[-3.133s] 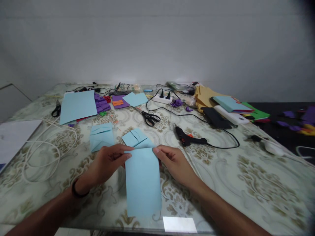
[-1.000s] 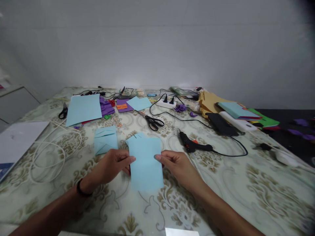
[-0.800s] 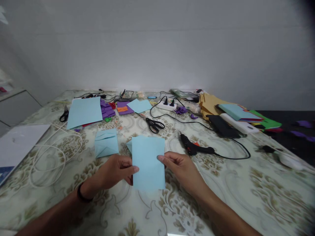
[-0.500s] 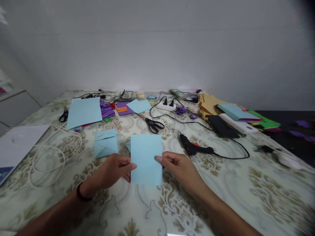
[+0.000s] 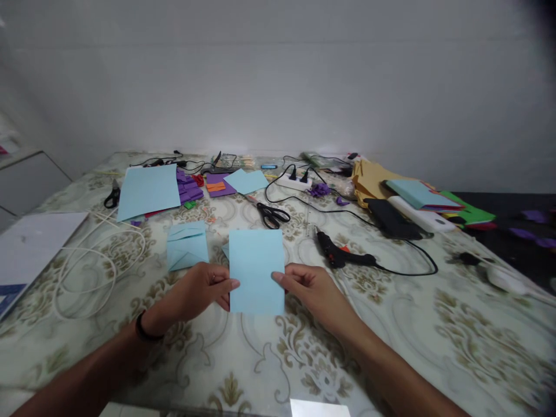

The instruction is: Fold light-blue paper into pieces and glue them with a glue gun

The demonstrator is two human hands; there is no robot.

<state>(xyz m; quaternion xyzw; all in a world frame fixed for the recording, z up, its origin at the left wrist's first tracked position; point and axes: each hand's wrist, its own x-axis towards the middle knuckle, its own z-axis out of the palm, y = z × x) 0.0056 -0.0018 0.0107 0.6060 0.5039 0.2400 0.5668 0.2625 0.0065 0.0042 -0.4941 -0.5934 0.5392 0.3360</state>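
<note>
A light blue sheet of paper [image 5: 256, 260] is held up over the table between both hands. My left hand [image 5: 204, 289] pinches its left edge, thumb on the near face. On the right edge, my right hand [image 5: 308, 289] grips it the same way, thumb on the front and fingers behind. Just left of it lies a folded light blue paper [image 5: 187, 246] with creases. Behind the sheet, a small blue paper corner peeks out at its left. Black-handled scissors [image 5: 273, 214] rest beyond the sheet, and a black glue gun [image 5: 341, 252] lies beyond my right hand.
A large blue sheet [image 5: 150, 191] and purple paper strips [image 5: 189, 186] lie at the back left. A white cable coil [image 5: 87, 272] is at left. A white power strip [image 5: 294, 182] with plugged black cords stands behind. Stacked coloured papers [image 5: 421, 194] and a black case [image 5: 397, 219] lie right.
The view has tilted slightly, so the table's near edge now shows at the bottom. Both hands still hold the blue sheet in nearly the same place.
</note>
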